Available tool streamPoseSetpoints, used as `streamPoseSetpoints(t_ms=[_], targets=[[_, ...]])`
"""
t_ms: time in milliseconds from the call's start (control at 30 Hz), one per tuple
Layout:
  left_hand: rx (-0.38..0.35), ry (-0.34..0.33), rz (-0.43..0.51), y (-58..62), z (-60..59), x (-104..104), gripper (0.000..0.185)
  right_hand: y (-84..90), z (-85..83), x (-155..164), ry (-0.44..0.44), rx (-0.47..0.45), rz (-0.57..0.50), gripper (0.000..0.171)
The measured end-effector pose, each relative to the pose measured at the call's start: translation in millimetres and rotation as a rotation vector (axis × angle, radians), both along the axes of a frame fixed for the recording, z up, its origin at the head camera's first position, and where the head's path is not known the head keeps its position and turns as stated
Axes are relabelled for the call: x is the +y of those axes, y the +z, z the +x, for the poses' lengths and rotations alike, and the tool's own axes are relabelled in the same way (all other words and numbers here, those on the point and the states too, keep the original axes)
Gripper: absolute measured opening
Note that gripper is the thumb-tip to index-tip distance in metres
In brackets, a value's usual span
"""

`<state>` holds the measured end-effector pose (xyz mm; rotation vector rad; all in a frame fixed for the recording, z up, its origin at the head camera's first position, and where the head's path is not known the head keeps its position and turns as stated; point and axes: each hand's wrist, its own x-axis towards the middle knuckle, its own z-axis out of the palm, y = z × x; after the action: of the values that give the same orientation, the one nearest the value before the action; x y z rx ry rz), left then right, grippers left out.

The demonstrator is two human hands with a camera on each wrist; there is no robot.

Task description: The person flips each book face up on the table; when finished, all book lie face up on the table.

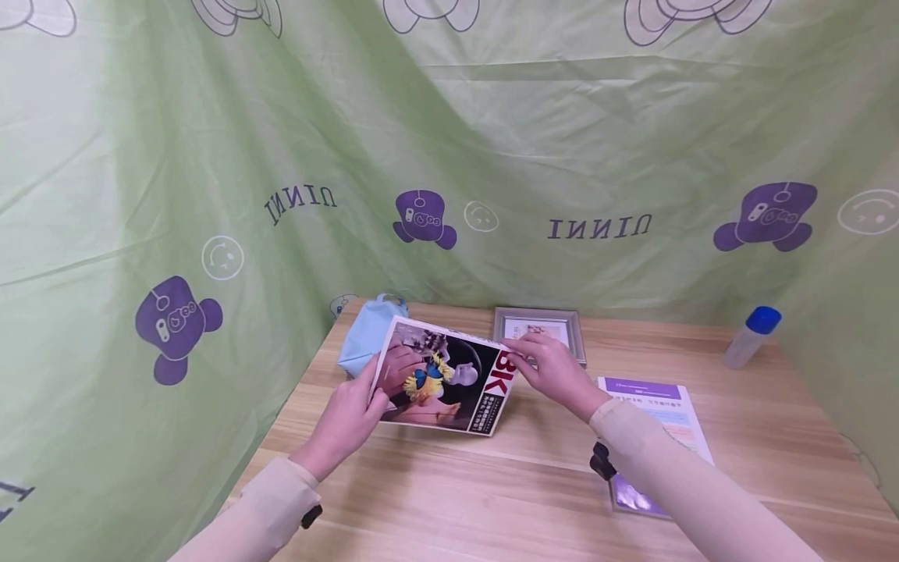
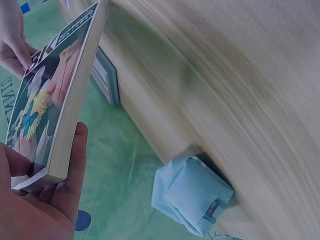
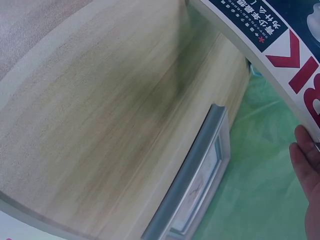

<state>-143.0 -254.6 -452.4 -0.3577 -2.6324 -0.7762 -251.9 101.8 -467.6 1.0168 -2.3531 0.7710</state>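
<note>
A book (image 1: 449,378) with a dark picture cover and large red letters is held tilted above the wooden table (image 1: 449,499). My left hand (image 1: 347,414) grips its left edge; in the left wrist view, the thumb lies on the cover and the fingers (image 2: 75,165) go behind the book. With the other hand (image 1: 555,371), the right, I pinch the upper right corner near the red letters. The fingertips (image 3: 302,155) show at that edge in the right wrist view, where the thumb is out of sight.
Behind the book sit a light blue pouch (image 1: 368,336) at back left and a grey picture frame (image 1: 574,332). A purple and white printed sheet (image 1: 684,421) lies partly under my right forearm. A blue-capped bottle (image 1: 744,351) stands at back right. Green curtain (image 1: 492,140) surrounds the table.
</note>
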Motion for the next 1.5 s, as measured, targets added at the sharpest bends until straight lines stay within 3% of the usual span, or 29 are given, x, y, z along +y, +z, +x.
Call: streamPoseSetpoints(t_ms=[267, 567, 1100, 1500], targets=[[-0.049, 0.001, 0.041, -3.3, -0.1, 0.8, 0.068, 0.1, 2.2, 0.9, 0.003, -0.043, 0.0, 0.032], [-0.055, -0.004, 0.06, -3.1, -1.0, 1.7, 0.065, -0.6, 2.2, 1.9, 0.009, -0.045, -0.009, 0.032], [-0.083, -0.015, 0.095, 0.3, -1.6, 3.2, 0.084, -2.6, -1.2, 2.3, 0.004, -0.097, -0.022, 0.028], [-0.035, -0.059, 0.062, -5.5, -3.4, 0.8, 0.079, -4.3, -0.5, 4.1, 0.049, -0.119, 0.008, 0.034]])
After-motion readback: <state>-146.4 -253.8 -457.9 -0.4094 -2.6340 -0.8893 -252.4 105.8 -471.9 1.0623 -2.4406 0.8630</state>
